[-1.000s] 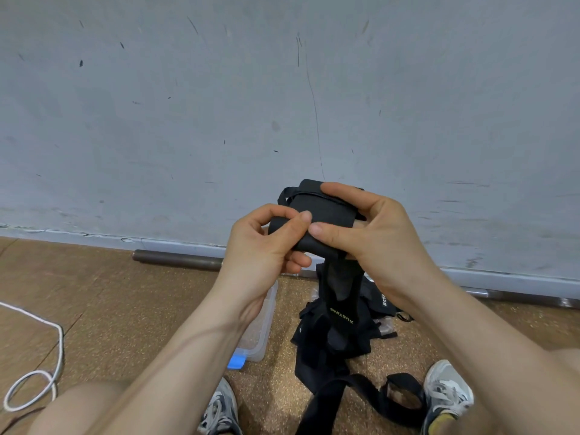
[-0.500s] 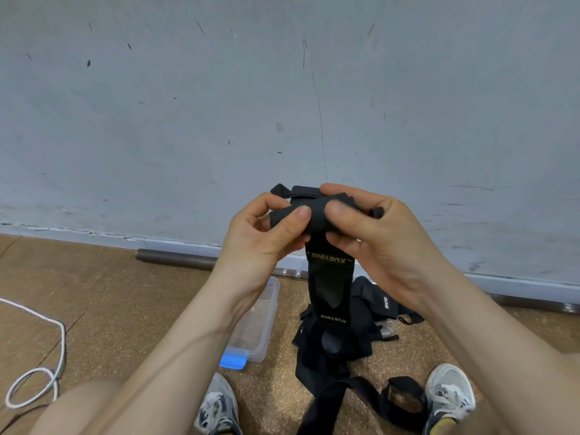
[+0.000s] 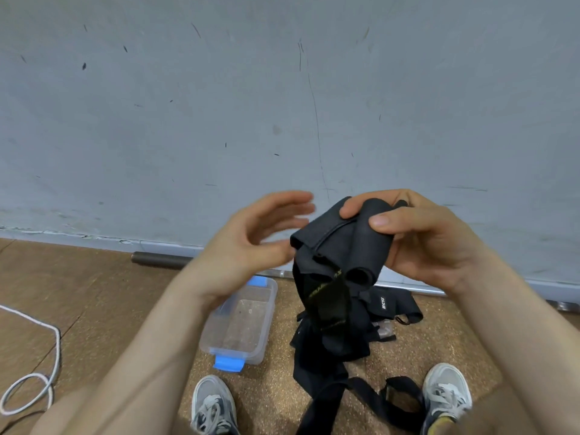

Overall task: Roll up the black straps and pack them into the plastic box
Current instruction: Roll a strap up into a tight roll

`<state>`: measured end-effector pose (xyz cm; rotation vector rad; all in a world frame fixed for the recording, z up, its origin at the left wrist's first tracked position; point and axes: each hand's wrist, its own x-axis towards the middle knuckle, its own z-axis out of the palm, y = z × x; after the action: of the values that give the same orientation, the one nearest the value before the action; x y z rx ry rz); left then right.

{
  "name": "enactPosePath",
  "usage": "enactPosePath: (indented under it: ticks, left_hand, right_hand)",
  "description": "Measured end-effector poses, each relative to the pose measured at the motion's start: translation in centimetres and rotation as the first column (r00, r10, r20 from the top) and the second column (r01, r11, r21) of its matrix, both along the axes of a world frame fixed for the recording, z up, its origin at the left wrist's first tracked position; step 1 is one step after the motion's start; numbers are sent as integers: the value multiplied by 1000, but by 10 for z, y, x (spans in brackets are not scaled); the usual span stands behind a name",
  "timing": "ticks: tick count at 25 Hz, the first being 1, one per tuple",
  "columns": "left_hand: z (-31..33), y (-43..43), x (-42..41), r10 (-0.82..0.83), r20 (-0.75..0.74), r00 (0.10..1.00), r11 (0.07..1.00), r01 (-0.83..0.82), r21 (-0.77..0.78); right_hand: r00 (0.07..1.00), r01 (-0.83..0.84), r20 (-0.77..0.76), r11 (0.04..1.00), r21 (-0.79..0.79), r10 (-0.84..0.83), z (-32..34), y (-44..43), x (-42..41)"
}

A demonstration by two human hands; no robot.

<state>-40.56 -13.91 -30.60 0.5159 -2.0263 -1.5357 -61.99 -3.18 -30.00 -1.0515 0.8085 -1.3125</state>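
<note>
My right hand (image 3: 417,240) grips a partly rolled black strap (image 3: 342,243) in mid-air, thumb on top and fingers curled behind the roll. Its loose tail with gold lettering hangs down toward the floor. My left hand (image 3: 251,243) hovers just left of the roll with fingers spread and blurred, holding nothing. A clear plastic box (image 3: 241,321) with blue clips sits open on the floor below my left wrist. A heap of more black straps (image 3: 361,334) lies on the floor to the right of the box.
A grey wall fills the upper view, with a metal pipe (image 3: 160,259) along its base. A white cord (image 3: 47,350) loops on the brown floor at the left. My two sneakers (image 3: 213,403) show at the bottom edge, with a strap loop between them.
My left hand has let go of the roll and pulled away to the left with its fingers opening. My right hand has turned the roll and holds it alone.
</note>
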Motion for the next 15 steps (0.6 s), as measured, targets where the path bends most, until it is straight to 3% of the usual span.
enactPosePath:
  ticks: [2, 5, 9, 14, 15]
  left_hand:
    - [-9, 14, -17, -42, 57, 997, 998, 44, -39]
    - [-16, 17, -25, 123, -19, 992, 972, -124, -198]
    - [-18, 17, -22, 198, 0, 980, 764, -154, -627]
    - [-13, 10, -18, 303, 125, 945, 536, -60, -842]
    - [-15, 11, -19, 326, 133, 936, 554, -74, -829]
  right_hand:
    - [996, -50, 68, 999, -17, 51, -5, -4, 2]
    - [984, -90, 154, 995, -42, 95, -10, -7, 3]
    - [989, -61, 133, 998, 6, 59, -11, -6, 1]
    - [999, -20, 29, 999, 29, 19, -9, -5, 0]
    - [1000, 6, 19, 999, 42, -7, -9, -5, 1]
